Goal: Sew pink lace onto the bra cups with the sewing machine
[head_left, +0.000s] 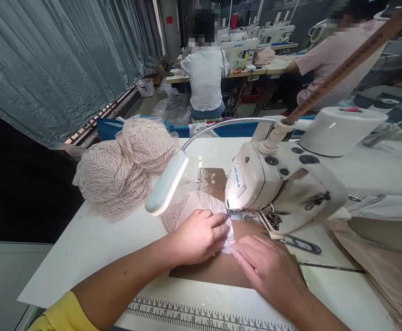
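A white sewing machine [284,184] stands on the white table [94,239]. Under its needle lies a pale pink lace piece [197,202] on a brown plate [218,271]. My left hand [197,236] lies on the lace, its fingers curled and pressing the fabric close to the needle. My right hand [266,269] rests flat just right of it, fingertips pinning the white edge of the lace [229,241].
A heap of pink lace pieces [125,168] sits at the table's back left. A gooseneck lamp [166,184] hangs over the work. Thread snips [299,243] lie under the machine arm. A ruler strip [201,315] runs along the front edge. Two people sit at machines behind.
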`<state>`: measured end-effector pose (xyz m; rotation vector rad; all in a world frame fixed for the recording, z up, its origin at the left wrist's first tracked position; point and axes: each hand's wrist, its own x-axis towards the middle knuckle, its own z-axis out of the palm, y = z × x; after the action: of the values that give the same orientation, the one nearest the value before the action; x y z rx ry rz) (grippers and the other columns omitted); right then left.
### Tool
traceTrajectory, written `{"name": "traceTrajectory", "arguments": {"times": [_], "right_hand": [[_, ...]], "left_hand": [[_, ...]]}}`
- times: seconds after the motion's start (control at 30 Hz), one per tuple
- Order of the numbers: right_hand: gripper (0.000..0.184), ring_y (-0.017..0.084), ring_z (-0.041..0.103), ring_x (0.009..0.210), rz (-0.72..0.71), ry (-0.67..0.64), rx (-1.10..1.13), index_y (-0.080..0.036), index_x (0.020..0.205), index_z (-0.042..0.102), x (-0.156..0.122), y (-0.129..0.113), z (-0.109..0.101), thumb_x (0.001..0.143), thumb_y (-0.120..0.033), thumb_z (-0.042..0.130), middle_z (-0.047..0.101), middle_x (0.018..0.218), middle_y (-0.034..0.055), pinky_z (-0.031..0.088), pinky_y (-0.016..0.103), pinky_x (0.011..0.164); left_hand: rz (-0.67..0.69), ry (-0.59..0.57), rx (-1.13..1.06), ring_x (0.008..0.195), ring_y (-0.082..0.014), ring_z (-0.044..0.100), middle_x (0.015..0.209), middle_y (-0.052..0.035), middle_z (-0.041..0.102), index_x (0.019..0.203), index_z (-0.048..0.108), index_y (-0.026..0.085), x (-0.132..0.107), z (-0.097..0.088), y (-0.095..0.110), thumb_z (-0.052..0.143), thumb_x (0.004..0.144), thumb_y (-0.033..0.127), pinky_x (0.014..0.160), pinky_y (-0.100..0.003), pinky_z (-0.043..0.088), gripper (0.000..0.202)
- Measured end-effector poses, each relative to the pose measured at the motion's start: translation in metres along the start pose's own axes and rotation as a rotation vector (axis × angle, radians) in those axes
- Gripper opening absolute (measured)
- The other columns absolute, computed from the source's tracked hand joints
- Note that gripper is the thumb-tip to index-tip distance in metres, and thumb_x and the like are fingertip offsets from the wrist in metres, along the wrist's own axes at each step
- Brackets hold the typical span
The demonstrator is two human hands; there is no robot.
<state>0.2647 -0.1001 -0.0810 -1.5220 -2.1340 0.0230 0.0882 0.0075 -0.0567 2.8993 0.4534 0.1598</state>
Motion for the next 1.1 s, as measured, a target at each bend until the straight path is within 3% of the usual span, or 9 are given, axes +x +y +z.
{"name": "traceTrajectory", "arguments": {"times": [0.23, 0.37, 0.47, 0.57, 0.83, 0.97, 1.1], "right_hand": [[0.032, 0.014, 0.044, 0.058, 0.005, 0.005, -0.006, -0.020, 0.067, 0.061, -0.002, 0.000, 0.000, 0.090, -0.012, 0.041, 0.053, 0.060, -0.0001, 0.027, 0.029, 0.059], [0.029, 0.015, 0.047, 0.061, -0.006, 0.014, 0.022, -0.020, 0.074, 0.066, -0.001, -0.002, 0.000, 0.090, -0.012, 0.042, 0.056, 0.063, 0.0005, 0.029, 0.030, 0.059], [0.029, 0.015, 0.049, 0.061, -0.015, 0.015, 0.042, -0.021, 0.077, 0.067, 0.001, -0.003, -0.001, 0.091, -0.012, 0.043, 0.057, 0.062, 0.0003, 0.030, 0.029, 0.059], [0.028, 0.015, 0.052, 0.062, 0.000, 0.008, 0.062, -0.021, 0.080, 0.068, 0.002, -0.002, 0.000, 0.091, -0.013, 0.043, 0.060, 0.065, 0.0003, 0.034, 0.029, 0.059], [0.030, 0.016, 0.060, 0.070, 0.141, 0.025, -0.114, -0.021, 0.104, 0.065, -0.001, 0.011, 0.004, 0.088, -0.013, 0.041, 0.069, 0.089, 0.0053, 0.042, 0.028, 0.060], [0.035, 0.016, 0.053, 0.064, 0.094, -0.080, -0.139, -0.022, 0.098, 0.066, 0.004, 0.010, 0.003, 0.082, -0.007, 0.039, 0.064, 0.081, 0.0040, 0.037, 0.027, 0.051], [0.034, 0.016, 0.051, 0.067, 0.059, -0.101, -0.072, -0.020, 0.094, 0.066, 0.007, 0.006, 0.002, 0.081, -0.005, 0.038, 0.057, 0.075, 0.0035, 0.036, 0.026, 0.053]], "left_hand": [[-0.017, 0.031, 0.046, 0.090, -0.0236, 0.053, 0.130, -0.0122, 0.052, 0.121, 0.055, 0.016, 0.000, 0.007, 0.003, 0.037, 0.095, 0.030, 0.077, -0.037, 0.042, 0.034], [-0.048, 0.091, -0.053, 0.087, -0.0211, 0.055, 0.112, -0.0109, 0.059, 0.116, 0.057, 0.015, 0.003, 0.006, 0.001, 0.041, 0.094, 0.031, 0.077, -0.034, 0.044, 0.031], [-0.103, 0.100, -0.064, 0.075, -0.0186, 0.056, 0.084, -0.0077, 0.060, 0.094, 0.062, 0.014, 0.007, 0.009, 0.000, 0.043, 0.094, 0.031, 0.068, -0.030, 0.044, 0.025], [-0.129, 0.112, -0.007, 0.064, -0.0166, 0.053, 0.068, -0.0046, 0.055, 0.072, 0.057, 0.015, 0.011, 0.015, -0.001, 0.041, 0.094, 0.026, 0.061, -0.029, 0.041, 0.030], [-0.121, 0.146, -0.069, 0.062, -0.0160, 0.054, 0.069, -0.0047, 0.059, 0.072, 0.057, 0.015, 0.011, 0.016, -0.004, 0.045, 0.089, 0.024, 0.062, -0.029, 0.041, 0.023], [-0.172, 0.182, -0.231, 0.064, -0.0148, 0.056, 0.070, -0.0035, 0.061, 0.074, 0.058, 0.015, 0.011, 0.013, -0.005, 0.047, 0.088, 0.022, 0.064, -0.027, 0.042, 0.019], [-0.205, 0.221, -0.324, 0.063, -0.0130, 0.055, 0.069, -0.0022, 0.061, 0.072, 0.056, 0.016, 0.013, 0.014, -0.002, 0.046, 0.089, 0.019, 0.063, -0.024, 0.041, 0.020]]}}
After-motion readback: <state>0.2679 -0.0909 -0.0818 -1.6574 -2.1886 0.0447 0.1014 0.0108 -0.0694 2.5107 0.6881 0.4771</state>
